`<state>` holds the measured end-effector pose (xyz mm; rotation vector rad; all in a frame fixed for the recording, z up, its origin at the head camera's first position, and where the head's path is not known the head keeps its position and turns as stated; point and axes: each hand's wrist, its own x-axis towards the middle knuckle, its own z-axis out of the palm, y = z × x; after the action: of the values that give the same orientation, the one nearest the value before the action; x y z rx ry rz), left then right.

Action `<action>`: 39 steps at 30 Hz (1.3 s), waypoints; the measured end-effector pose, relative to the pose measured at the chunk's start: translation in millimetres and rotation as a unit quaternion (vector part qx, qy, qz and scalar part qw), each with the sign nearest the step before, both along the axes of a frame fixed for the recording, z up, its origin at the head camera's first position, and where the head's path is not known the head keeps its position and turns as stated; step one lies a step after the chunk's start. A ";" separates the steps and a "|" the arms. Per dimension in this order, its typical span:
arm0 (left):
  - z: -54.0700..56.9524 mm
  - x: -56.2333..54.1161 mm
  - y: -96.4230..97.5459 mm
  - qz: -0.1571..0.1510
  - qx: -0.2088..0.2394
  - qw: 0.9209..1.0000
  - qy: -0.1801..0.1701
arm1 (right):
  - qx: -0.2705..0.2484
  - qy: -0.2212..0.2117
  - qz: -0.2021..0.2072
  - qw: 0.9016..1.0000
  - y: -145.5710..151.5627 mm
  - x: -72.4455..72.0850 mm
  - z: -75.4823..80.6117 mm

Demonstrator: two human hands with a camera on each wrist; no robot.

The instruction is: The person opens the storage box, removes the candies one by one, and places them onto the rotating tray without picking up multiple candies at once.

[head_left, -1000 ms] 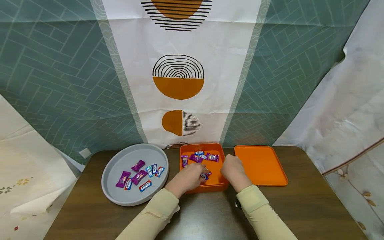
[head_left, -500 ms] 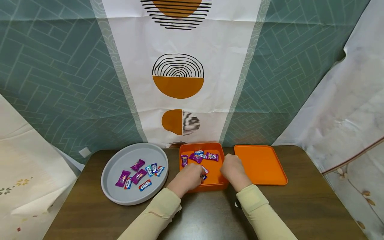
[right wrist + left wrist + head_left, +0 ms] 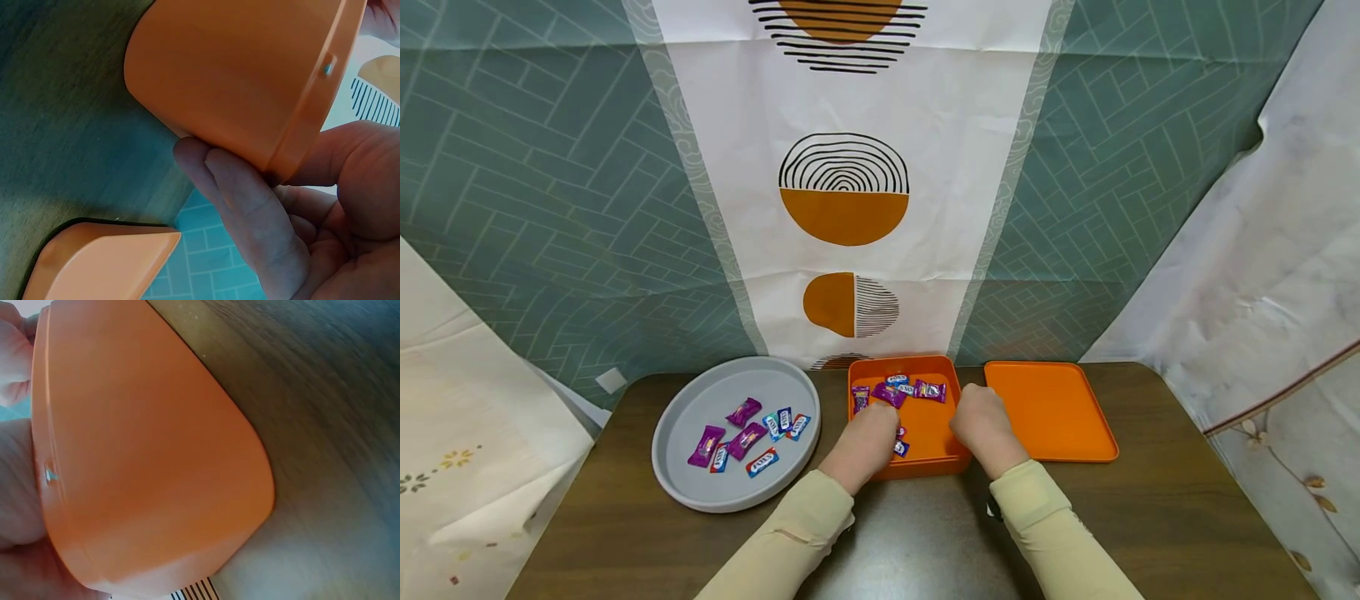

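Observation:
A deep orange box stands at the table's middle back, holding several small wrapped candies. Over its front left part is my left hand, curled round candies whose ends show at its right side. My left fingertips are hidden. In the left wrist view that hand lies beyond the box rim. My right hand grips the box's right wall. In the right wrist view, its fingers lie along the outside of the wall and its thumb goes over the rim.
A round grey tray with several purple and blue wrapped candies stands at left on the dark wooden table. A flat orange lid or tray lies close right of the box. A patterned curtain hangs behind the table.
My left hand has closed over the candies in the box and shifted slightly left, the candies beside it moving along. My right hand has stayed on the box wall.

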<state>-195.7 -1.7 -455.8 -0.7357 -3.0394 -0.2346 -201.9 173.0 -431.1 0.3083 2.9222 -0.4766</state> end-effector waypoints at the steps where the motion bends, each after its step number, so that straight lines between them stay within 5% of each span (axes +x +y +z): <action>1: -0.3 0.1 -0.3 0.006 0.000 1.000 -0.002 | 0.000 0.000 0.000 1.000 0.1 0.0 -0.2; 11: -7.5 -3.8 0.1 0.037 0.007 0.999 -0.016 | -0.005 -0.011 -0.012 1.000 -1.9 0.4 -0.7; 16: -10.7 -6.6 1.6 -0.034 0.039 0.999 -0.007 | -0.004 -0.014 -0.013 1.000 -2.1 0.1 -0.8; 20: -10.5 -9.1 2.4 -0.083 0.069 0.993 -0.039 | -0.005 -0.014 -0.016 1.000 -1.5 0.0 -0.1; 26: -7.3 -10.0 2.1 -0.063 0.058 0.994 -0.072 | -0.014 -0.007 -0.012 1.000 -1.1 0.3 0.6; 39: -6.1 -9.1 1.3 -0.045 0.066 0.996 -0.044 | -0.009 -0.002 -0.009 1.000 -1.4 0.3 -0.1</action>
<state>-204.8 -0.4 -461.9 -0.8769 -3.0381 -0.4774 -201.5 171.6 -431.2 0.3324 2.9121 -0.5042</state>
